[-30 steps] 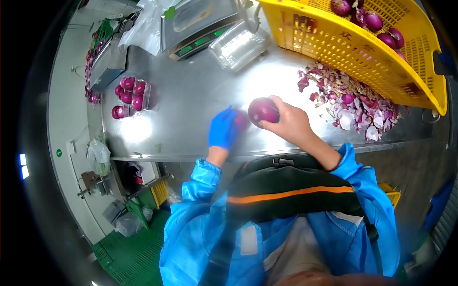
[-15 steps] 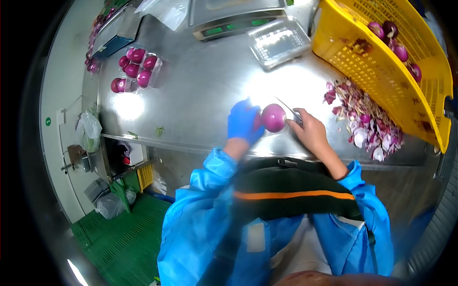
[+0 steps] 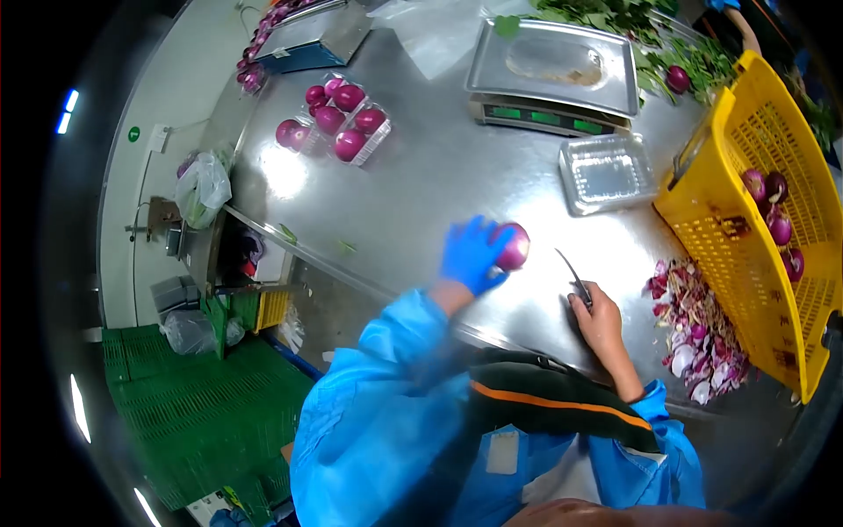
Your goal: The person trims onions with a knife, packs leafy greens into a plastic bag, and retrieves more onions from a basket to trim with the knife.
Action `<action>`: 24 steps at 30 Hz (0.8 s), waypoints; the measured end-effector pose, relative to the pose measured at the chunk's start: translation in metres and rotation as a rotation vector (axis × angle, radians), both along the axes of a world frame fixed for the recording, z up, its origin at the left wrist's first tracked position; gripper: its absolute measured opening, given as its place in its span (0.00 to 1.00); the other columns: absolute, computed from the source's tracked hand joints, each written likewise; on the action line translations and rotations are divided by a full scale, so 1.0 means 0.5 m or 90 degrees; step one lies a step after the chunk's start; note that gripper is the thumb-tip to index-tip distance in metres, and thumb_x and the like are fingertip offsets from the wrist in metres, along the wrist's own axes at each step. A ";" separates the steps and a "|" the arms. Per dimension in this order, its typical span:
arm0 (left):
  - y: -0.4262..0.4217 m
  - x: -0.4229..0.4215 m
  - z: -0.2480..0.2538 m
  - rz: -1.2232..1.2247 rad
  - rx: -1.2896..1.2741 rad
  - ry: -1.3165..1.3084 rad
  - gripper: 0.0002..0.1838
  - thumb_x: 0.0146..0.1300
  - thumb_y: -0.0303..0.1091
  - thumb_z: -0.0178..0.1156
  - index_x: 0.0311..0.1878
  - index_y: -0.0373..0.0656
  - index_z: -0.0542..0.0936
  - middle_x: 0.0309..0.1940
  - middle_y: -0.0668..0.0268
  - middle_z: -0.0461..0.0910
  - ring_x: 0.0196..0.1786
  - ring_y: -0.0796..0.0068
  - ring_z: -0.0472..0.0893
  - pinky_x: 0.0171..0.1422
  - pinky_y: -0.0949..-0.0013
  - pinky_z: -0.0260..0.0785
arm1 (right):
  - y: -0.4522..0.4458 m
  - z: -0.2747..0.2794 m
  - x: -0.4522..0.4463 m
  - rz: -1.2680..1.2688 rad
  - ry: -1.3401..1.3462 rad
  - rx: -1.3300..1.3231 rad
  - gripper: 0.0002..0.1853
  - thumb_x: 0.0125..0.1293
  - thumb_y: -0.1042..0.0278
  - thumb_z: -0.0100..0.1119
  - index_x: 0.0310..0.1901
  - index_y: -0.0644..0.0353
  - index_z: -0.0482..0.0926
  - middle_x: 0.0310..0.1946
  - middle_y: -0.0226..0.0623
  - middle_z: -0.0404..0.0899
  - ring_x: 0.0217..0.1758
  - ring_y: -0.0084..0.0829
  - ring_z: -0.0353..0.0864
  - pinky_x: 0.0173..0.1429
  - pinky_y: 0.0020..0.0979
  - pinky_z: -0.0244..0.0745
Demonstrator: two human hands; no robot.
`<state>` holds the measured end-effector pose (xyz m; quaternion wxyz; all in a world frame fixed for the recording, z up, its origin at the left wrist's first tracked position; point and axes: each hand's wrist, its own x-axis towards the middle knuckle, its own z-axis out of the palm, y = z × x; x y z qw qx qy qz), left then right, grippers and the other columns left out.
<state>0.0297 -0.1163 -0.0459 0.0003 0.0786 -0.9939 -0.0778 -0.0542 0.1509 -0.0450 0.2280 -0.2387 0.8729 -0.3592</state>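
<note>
My left hand (image 3: 472, 255), in a blue glove, is closed around the left side of a peeled red onion (image 3: 515, 249) above the steel table. The glove hides part of the onion. To the right, my bare right hand (image 3: 602, 323) grips a small knife (image 3: 574, 274) by its dark handle. Its thin blade points up and left, apart from the onion. Beyond my right hand lies a heap of onion skins and trimmings (image 3: 698, 338).
A yellow basket (image 3: 746, 263) with several onions stands tilted at right. A clear plastic tray (image 3: 608, 176) sits near a scale (image 3: 553, 70). Packed red onions (image 3: 349, 145) lie at upper left on the steel table (image 3: 421, 167). Leafy greens (image 3: 606, 13) are at the back, near another person's arm.
The view has swung, showing more of the table's far side. My right hand and knife have drawn away from the onion. Two onions showed at my left hand before; one shows now.
</note>
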 end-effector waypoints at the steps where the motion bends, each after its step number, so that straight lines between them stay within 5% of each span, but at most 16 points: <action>1: -0.051 0.001 -0.022 0.054 -0.030 0.049 0.34 0.47 0.48 0.70 0.60 0.53 0.75 0.56 0.57 0.72 0.62 0.53 0.70 0.63 0.46 0.61 | -0.002 -0.002 -0.002 -0.001 -0.002 0.011 0.18 0.65 0.57 0.62 0.51 0.60 0.78 0.42 0.49 0.83 0.44 0.51 0.82 0.48 0.43 0.77; 3: -0.139 -0.027 0.062 0.220 0.008 -0.047 0.37 0.52 0.63 0.65 0.63 0.55 0.74 0.56 0.57 0.75 0.61 0.51 0.72 0.63 0.44 0.62 | -0.003 -0.017 -0.002 0.011 0.067 -0.014 0.16 0.65 0.61 0.63 0.50 0.61 0.79 0.32 0.49 0.81 0.33 0.47 0.81 0.38 0.40 0.75; 8: -0.330 -0.065 0.030 0.237 -0.236 0.149 0.44 0.51 0.59 0.70 0.67 0.44 0.69 0.61 0.49 0.70 0.61 0.45 0.72 0.66 0.50 0.64 | -0.003 -0.030 0.003 0.007 0.088 -0.025 0.15 0.65 0.62 0.63 0.49 0.61 0.80 0.28 0.49 0.80 0.28 0.45 0.81 0.34 0.38 0.73; 11: -0.252 -0.166 -0.006 0.099 -0.005 0.156 0.44 0.59 0.51 0.66 0.74 0.44 0.61 0.74 0.51 0.59 0.75 0.46 0.58 0.77 0.46 0.51 | -0.001 -0.036 0.006 -0.033 0.058 -0.077 0.10 0.67 0.69 0.61 0.47 0.62 0.80 0.25 0.39 0.80 0.25 0.30 0.77 0.32 0.30 0.70; 15: 0.037 -0.280 0.092 -0.107 0.260 0.211 0.39 0.60 0.46 0.65 0.72 0.41 0.64 0.70 0.46 0.63 0.73 0.44 0.61 0.78 0.49 0.51 | 0.002 0.001 -0.002 -0.155 -0.003 -0.187 0.07 0.69 0.73 0.58 0.45 0.64 0.80 0.24 0.28 0.76 0.27 0.17 0.69 0.31 0.23 0.64; 17: 0.112 -0.324 0.057 -0.227 0.209 0.265 0.38 0.61 0.45 0.64 0.71 0.42 0.64 0.69 0.46 0.64 0.71 0.42 0.63 0.76 0.48 0.54 | 0.025 0.014 -0.015 -0.169 -0.017 -0.169 0.08 0.69 0.70 0.57 0.45 0.64 0.80 0.31 0.38 0.80 0.34 0.28 0.77 0.42 0.29 0.71; 18: 0.142 -0.341 0.059 -0.198 0.163 0.150 0.30 0.63 0.46 0.62 0.64 0.41 0.71 0.62 0.48 0.71 0.67 0.45 0.68 0.75 0.48 0.55 | 0.038 0.017 -0.020 -0.179 -0.022 -0.161 0.09 0.69 0.69 0.57 0.45 0.64 0.80 0.35 0.43 0.82 0.38 0.33 0.81 0.47 0.33 0.74; 19: 0.165 -0.363 0.041 -0.192 0.140 0.054 0.22 0.63 0.46 0.61 0.56 0.43 0.77 0.55 0.51 0.77 0.62 0.49 0.74 0.74 0.48 0.56 | 0.046 0.009 -0.020 -0.186 0.038 -0.215 0.06 0.70 0.72 0.57 0.42 0.66 0.80 0.23 0.26 0.73 0.27 0.16 0.67 0.31 0.22 0.62; 20: 0.176 -0.380 0.017 -0.185 0.115 -0.041 0.17 0.64 0.46 0.59 0.48 0.45 0.83 0.47 0.55 0.83 0.56 0.53 0.79 0.73 0.48 0.56 | 0.060 0.002 -0.020 -0.195 0.036 -0.223 0.06 0.70 0.72 0.57 0.42 0.66 0.80 0.23 0.25 0.73 0.26 0.16 0.66 0.31 0.22 0.62; 22: 0.164 -0.387 -0.021 -0.221 0.025 0.070 0.10 0.61 0.37 0.58 0.39 0.47 0.86 0.38 0.60 0.85 0.44 0.58 0.84 0.66 0.49 0.62 | 0.091 -0.004 -0.014 -0.214 0.034 -0.243 0.06 0.71 0.72 0.57 0.42 0.66 0.80 0.23 0.24 0.72 0.26 0.16 0.65 0.31 0.22 0.62; 24: 0.163 -0.404 -0.014 -0.153 0.004 0.036 0.09 0.58 0.31 0.58 0.37 0.48 0.87 0.36 0.59 0.86 0.43 0.58 0.85 0.51 0.53 0.70 | 0.122 -0.009 0.003 -0.249 -0.014 -0.228 0.07 0.71 0.70 0.57 0.41 0.65 0.80 0.24 0.23 0.71 0.26 0.15 0.65 0.31 0.22 0.61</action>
